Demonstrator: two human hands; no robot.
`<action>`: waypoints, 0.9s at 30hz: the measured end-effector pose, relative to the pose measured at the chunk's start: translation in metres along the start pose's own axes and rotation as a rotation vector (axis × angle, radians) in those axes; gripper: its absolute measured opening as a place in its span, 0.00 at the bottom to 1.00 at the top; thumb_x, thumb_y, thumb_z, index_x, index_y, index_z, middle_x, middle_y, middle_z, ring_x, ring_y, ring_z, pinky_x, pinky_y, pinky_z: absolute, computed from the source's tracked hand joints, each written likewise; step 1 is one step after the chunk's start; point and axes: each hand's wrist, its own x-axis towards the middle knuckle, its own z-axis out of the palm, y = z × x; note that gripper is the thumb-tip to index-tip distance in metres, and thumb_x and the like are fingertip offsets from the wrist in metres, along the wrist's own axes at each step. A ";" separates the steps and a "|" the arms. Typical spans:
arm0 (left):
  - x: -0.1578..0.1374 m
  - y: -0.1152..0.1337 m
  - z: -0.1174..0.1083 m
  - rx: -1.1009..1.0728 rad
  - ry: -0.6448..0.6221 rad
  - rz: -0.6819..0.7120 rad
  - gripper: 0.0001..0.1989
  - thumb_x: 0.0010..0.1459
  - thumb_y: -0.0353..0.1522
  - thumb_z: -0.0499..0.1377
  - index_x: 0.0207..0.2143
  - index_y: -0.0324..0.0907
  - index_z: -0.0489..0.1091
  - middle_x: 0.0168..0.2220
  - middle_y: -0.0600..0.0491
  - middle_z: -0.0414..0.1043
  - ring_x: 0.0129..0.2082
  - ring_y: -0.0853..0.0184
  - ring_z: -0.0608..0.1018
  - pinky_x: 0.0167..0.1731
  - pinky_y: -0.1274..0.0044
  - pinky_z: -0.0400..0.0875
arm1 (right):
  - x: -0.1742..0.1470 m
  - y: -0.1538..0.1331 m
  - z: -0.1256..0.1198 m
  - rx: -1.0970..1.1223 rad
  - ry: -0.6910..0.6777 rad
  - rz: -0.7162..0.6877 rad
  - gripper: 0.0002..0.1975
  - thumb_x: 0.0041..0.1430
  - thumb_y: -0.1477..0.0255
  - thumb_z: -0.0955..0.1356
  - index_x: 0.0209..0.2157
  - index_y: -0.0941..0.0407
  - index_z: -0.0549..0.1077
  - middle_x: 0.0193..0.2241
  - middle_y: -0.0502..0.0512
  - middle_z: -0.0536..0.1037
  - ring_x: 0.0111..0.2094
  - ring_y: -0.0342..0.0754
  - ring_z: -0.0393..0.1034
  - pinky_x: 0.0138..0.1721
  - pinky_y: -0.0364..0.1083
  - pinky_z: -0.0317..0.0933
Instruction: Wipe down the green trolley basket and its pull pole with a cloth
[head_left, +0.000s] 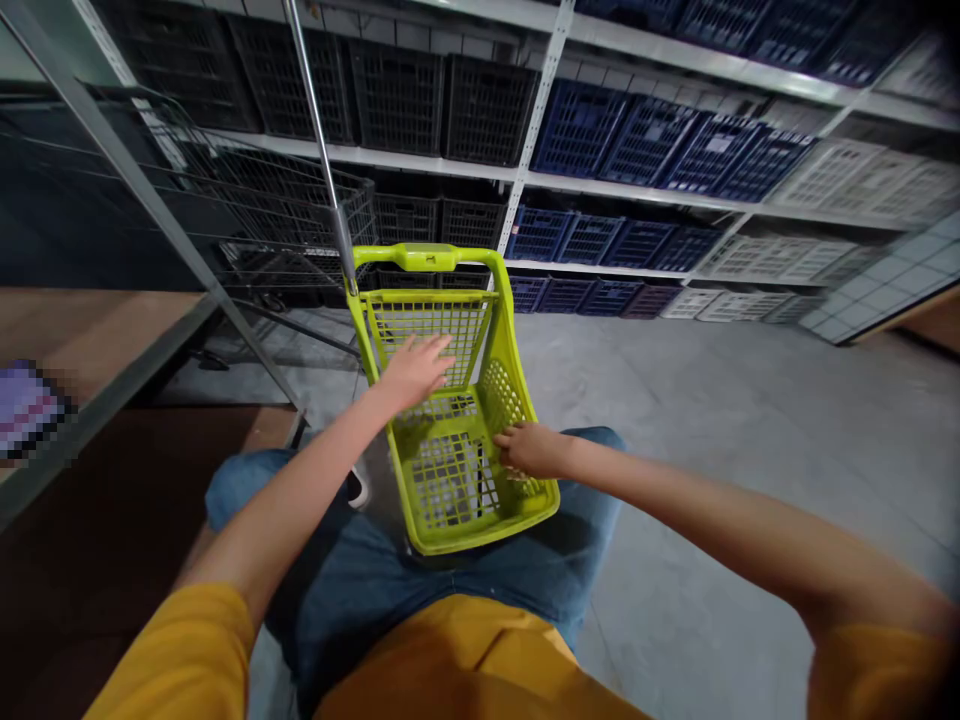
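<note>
Between my knees stands a lime-green plastic shopping basket (495, 518) with a raised handle (427, 257) at its far end and a long metal pole (313, 110) rising at its left side. No goods show on its grid floor. My left hand (417, 372) is over the far part of the basket, its fingers stretched out and apart, holding nothing. At the right side wall, my right hand (531, 450) reaches over the rim with loosely bent fingers inside. Nothing shows in those fingers; whether they touch the wall, I cannot tell.
Shelves along the wall hold black crates (397, 95), blue crates (577, 125) and white crates (750, 250). A dark wire shopping cart (292, 200) stands at far left. A wooden shelf (97, 330) with a metal frame is close on my left. Grey floor (712, 420) extends right.
</note>
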 end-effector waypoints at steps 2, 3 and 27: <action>0.022 -0.020 0.004 0.011 0.041 -0.060 0.25 0.63 0.33 0.57 0.62 0.42 0.64 0.72 0.39 0.46 0.70 0.49 0.54 0.66 0.54 0.50 | 0.001 0.000 0.002 -0.005 0.010 0.016 0.11 0.64 0.63 0.68 0.42 0.52 0.79 0.46 0.60 0.75 0.44 0.53 0.69 0.39 0.49 0.61; 0.031 -0.026 0.007 0.025 0.047 -0.083 0.27 0.63 0.33 0.58 0.64 0.41 0.62 0.72 0.38 0.44 0.71 0.47 0.52 0.66 0.53 0.49 | 0.002 0.001 0.003 -0.007 0.006 0.021 0.11 0.63 0.64 0.68 0.42 0.53 0.79 0.45 0.60 0.76 0.44 0.54 0.69 0.39 0.49 0.60; 0.044 0.034 0.053 -0.118 -0.536 0.035 0.30 0.64 0.42 0.56 0.67 0.50 0.58 0.72 0.47 0.44 0.72 0.48 0.46 0.65 0.43 0.32 | 0.015 0.136 0.065 -0.252 0.399 -0.117 0.10 0.65 0.76 0.65 0.45 0.56 0.76 0.52 0.59 0.74 0.58 0.52 0.62 0.58 0.54 0.57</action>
